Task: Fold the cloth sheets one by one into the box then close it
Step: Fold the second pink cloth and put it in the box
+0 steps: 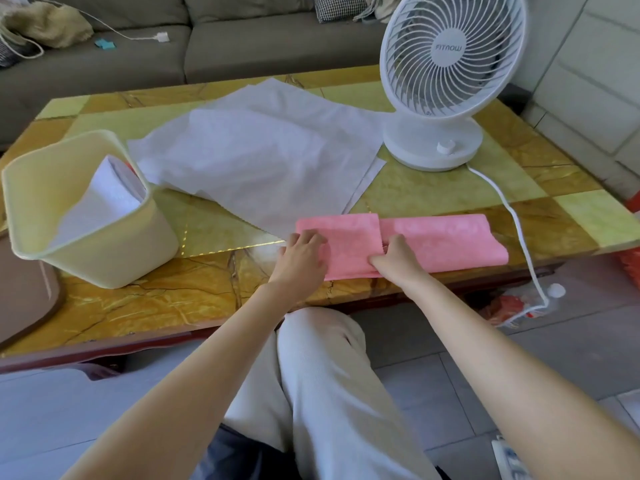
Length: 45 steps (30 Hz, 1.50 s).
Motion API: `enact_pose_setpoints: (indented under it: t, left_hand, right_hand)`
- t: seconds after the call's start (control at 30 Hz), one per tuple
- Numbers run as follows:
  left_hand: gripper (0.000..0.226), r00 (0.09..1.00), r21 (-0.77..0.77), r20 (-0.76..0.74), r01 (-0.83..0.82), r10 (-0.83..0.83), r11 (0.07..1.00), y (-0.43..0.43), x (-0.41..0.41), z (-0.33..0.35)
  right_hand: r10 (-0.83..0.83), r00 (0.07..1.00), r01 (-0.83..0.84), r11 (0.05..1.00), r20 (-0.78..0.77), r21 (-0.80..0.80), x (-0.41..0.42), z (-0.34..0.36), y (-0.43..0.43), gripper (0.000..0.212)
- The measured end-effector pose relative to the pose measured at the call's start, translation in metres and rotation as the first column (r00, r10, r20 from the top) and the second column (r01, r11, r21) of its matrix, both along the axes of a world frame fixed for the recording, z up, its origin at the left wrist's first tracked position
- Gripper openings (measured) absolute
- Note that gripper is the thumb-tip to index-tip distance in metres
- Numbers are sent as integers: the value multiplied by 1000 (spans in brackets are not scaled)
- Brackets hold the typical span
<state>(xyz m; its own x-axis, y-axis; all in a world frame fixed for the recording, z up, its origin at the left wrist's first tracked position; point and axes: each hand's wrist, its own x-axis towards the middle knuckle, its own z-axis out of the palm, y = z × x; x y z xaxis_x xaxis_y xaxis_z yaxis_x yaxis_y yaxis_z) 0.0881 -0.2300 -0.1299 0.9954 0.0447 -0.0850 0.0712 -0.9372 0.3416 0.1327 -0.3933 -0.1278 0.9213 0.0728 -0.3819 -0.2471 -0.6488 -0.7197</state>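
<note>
Currently pressing pink cloth (436, 240) with straight-fingered left grip (304, 253), pinching its near fold with right grip (395, 259); cream box (104, 261) at nine o'clock on surface (207, 292).

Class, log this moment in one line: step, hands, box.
step: folding pink cloth | left hand: rests on it | right hand: pinches its edge | box: open, white cloth inside

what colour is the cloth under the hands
The cloth is pink, seen clearly in the head view.
</note>
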Motion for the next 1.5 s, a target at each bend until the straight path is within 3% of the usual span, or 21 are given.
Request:
enact_pose_setpoints:
  t: [0.17,0.33,0.53,0.73,0.93,1.07,1.3,1.4,1.5]
  left_hand:
    - [36,1000,-18,13,-4,4,1000,-5,0,-1]
    - [43,991,-204,49,-113,125,972,-9,0,2]
    - [37,946,-505,-71,-309,318,806,-7,3,6]
    - [32,938,-490,-121,-340,324,803,-9,5,10]
    - [49,940,-518,-134,-337,315,786,-17,3,8]
    - [24,922,-532,-150,-380,358,756,-24,7,10]
    - [27,925,-422,-132,-377,355,825,-28,5,6]
    - [22,934,-479,-100,-348,344,806,-27,4,6]
    - [20,944,-524,-63,-308,325,794,-16,3,9]
  right_hand:
    - [-71,991,62,995,110,81,-1,3,-2,42]
    - [-63,990,59,998,130,31,3,-5,-1,50]
    - [-61,987,62,998,152,-4,4,-11,-6,59]
    - [-54,973,64,997,225,-38,3,-6,-13,50]
    - [-57,978,69,996,201,-55,4,-2,-24,43]
    - [-47,969,60,997,243,-50,2,-6,-30,35]
    - [2,956,47,986,294,-160,-8,-13,-31,40]
    - [149,889,38,919,434,-393,-11,-15,-29,51]
    - [341,825,-140,896,451,-421,-15,-12,-17,62]
